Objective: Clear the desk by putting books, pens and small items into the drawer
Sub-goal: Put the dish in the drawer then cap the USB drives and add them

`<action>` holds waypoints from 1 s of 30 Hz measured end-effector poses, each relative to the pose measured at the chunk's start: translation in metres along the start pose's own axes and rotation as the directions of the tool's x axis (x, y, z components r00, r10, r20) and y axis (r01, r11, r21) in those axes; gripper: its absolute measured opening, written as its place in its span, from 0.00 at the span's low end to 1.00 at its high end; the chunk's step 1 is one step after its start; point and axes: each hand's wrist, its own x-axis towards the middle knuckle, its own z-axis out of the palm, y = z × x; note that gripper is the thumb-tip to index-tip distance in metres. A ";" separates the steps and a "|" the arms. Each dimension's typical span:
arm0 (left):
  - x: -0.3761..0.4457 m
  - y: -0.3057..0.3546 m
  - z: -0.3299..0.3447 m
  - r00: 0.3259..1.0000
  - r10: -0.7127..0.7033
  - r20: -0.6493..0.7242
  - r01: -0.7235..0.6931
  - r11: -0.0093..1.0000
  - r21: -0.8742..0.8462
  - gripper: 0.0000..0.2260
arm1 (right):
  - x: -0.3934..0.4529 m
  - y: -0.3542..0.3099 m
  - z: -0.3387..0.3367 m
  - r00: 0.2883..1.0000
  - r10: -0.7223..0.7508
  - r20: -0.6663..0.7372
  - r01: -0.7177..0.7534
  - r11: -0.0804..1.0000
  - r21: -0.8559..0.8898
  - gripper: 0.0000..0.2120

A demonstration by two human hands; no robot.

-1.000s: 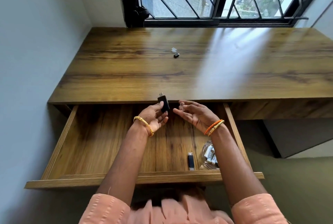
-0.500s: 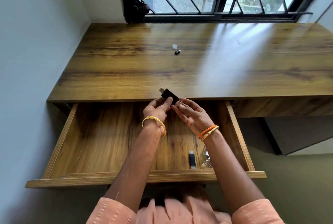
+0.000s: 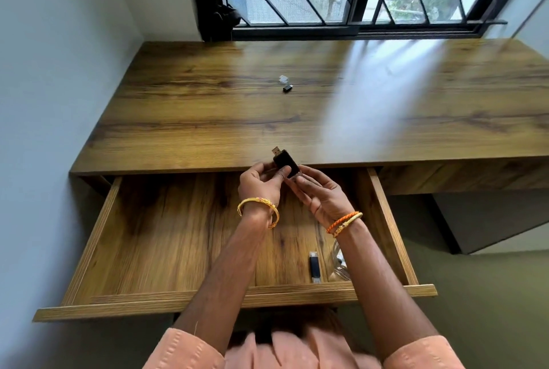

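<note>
The black USB stick [image 3: 285, 163] is held above the open drawer [image 3: 166, 238], at the desk's [image 3: 208, 119] near edge, pinched by the left hand [image 3: 259, 184] with the right hand's [image 3: 320, 195] fingertips seemingly gripping its near end. Its long axis slants, metal plug pointing far-left. Half a second ago it lay flatter; it now tilts more upright.

A wooden bench [image 3: 208, 119] is stretching across the middle of the frame under a barred window. Lying on it, upper centre, are a small black piece [image 3: 287, 88] and, just beside it, a small clear piece [image 3: 283, 79]. Window light is glaring across its right half.
</note>
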 end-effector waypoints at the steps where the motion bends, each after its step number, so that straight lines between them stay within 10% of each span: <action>1: 0.000 0.001 0.000 1.000 0.008 0.003 -0.008 0.999 0.037 0.10 | 0.000 0.000 0.000 1.000 -0.005 -0.007 0.005 1.000 -0.007 0.18; 12: 0.010 0.004 -0.003 0.998 0.038 0.041 -0.047 0.969 0.241 0.16 | 0.001 0.003 0.011 0.993 -0.085 -0.084 0.075 0.990 -0.117 0.12; 30: 0.042 -0.005 0.000 0.966 -0.199 0.164 0.188 0.979 0.080 0.13 | 0.022 -0.012 0.014 0.993 -0.013 -0.115 -0.021 0.957 -0.290 0.09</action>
